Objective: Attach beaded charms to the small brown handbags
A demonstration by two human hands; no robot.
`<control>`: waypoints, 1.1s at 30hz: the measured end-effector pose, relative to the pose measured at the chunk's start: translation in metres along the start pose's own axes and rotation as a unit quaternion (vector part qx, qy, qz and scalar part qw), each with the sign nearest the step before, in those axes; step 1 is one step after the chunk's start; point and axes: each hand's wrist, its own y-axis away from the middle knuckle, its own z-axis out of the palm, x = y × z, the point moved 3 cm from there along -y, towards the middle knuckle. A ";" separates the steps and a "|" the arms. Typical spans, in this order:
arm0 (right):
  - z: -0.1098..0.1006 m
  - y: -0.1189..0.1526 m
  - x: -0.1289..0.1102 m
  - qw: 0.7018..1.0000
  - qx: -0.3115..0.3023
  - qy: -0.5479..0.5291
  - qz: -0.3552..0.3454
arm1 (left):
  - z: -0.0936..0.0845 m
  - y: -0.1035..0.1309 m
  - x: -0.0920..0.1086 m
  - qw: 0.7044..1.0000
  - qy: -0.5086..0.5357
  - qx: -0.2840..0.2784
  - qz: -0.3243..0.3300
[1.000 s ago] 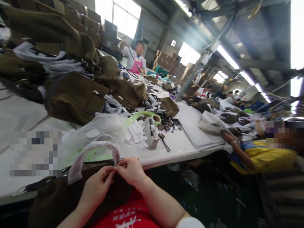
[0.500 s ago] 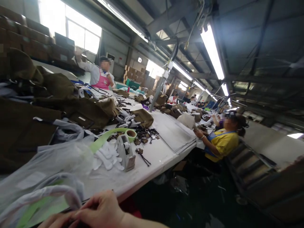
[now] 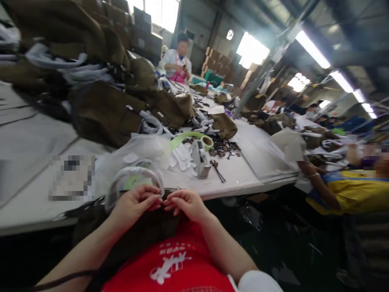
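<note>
At the table's near edge, my left hand (image 3: 138,199) and my right hand (image 3: 187,204) face each other, fingertips nearly meeting. Both are closed in a pinch; whatever sits between the fingers is too small to make out. Beneath them lies a dark olive bag (image 3: 127,233), partly hidden by my forearms. Its handle (image 3: 133,170), wrapped in white, arches up just behind my left hand. A tape dispenser (image 3: 201,162) stands beyond, beside a roll of pale green tape (image 3: 207,142) and white paper pieces (image 3: 183,160). A dark tassel charm (image 3: 218,171) lies to its right.
Olive bags (image 3: 105,111) with wrapped handles pile up at the left. A blurred-out flat object (image 3: 73,178) lies on the white table (image 3: 18,202). More charms (image 3: 224,148) sit behind the dispenser. A metal post (image 3: 253,91) rises from the table. A person in yellow (image 3: 349,190) works at the right.
My view has tilted down and swung left, bringing both hands and my red apron into sight. The hands now appear slightly apart. The person in pink across the table has lowered a raised arm.
</note>
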 end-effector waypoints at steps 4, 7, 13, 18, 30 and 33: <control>-0.002 0.006 0.008 0.993 0.005 0.121 -0.012 | 0.008 0.008 0.012 0.998 -0.018 -0.052 0.021; -0.004 0.007 0.005 0.956 0.013 0.277 -0.096 | 0.011 0.011 0.016 0.990 -0.101 -0.066 0.071; -0.014 0.000 0.002 0.837 0.146 0.474 -0.232 | 0.010 0.008 0.011 0.984 -0.155 -0.028 0.083; -0.018 -0.005 0.008 0.878 0.189 0.388 -0.208 | 0.009 0.006 0.006 0.987 -0.146 -0.018 0.072; -0.002 -0.002 0.003 0.945 0.024 0.291 -0.147 | 0.009 0.010 0.015 0.962 -0.228 -0.031 0.150; -0.002 -0.001 0.004 0.938 0.008 0.312 -0.151 | 0.010 0.011 0.014 0.952 -0.250 -0.033 0.173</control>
